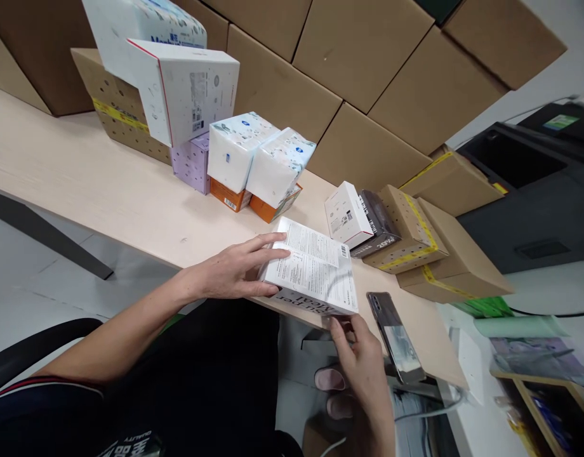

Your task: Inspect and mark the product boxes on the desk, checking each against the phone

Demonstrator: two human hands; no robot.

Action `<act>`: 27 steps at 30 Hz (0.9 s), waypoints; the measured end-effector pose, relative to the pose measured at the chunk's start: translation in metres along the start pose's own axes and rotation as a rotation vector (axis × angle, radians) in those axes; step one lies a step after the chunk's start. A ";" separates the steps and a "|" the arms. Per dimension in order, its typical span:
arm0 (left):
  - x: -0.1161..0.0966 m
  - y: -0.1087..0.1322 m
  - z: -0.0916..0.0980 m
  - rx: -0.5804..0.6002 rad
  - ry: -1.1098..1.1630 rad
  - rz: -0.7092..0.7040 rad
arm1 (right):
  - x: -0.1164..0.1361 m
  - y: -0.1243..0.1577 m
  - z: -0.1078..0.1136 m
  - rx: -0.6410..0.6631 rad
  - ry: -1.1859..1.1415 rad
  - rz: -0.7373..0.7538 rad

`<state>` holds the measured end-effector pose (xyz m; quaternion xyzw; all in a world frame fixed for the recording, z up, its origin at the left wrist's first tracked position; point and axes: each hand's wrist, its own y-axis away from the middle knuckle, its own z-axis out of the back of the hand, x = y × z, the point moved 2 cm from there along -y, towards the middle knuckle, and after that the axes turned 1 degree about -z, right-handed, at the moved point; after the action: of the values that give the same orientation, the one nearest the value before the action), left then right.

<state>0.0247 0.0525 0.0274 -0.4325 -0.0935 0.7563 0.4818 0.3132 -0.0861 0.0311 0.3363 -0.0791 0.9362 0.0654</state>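
White printed box (315, 270) lay at the near edge of the bench (106, 184), dead ahead of you at 12 o'clock, its near face overhanging the lip. Long axis ran roughly 9 to 3, the right end tipped slightly toward 4.

Your left hand (237, 271) clamped the 9 o'clock end, fingers spread flat over the top and thumb along the near side. Your right hand (363, 365) was at 5 o'clock, below the lip. Its fingertips touched the near lower edge by the right corner; pinching or only steadying, could not tell. Hands apart, one per end; left had the fuller hold.

Clearances:
- Phone (397, 336) lay just beside the box at 4 o'clock, close to your right fingers and also near the lip.
- Small white box (345, 214) and dark box (378, 223) sat near at 1 o'clock, with taped cartons (418, 231) beyond them.
- Tissue packs (258, 155) stood at 11 o'clock, apart from the box.
- Open bench surface lay toward 9 to 10 o'clock, and open air below the lip at 6.
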 end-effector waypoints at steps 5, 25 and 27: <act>-0.015 -0.006 -0.002 -0.143 -0.092 0.010 | 0.010 -0.015 0.005 -0.176 -0.172 0.006; -0.022 -0.058 -0.020 -0.405 0.371 0.177 | 0.073 -0.226 0.037 -0.466 -0.119 0.368; -0.019 -0.060 -0.019 -0.348 0.342 0.189 | 0.072 -0.234 0.029 -0.436 -0.160 0.372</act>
<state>0.0812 0.0630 0.0601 -0.6375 -0.0987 0.6861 0.3363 0.3167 0.1430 0.1237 0.3665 -0.3436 0.8636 -0.0433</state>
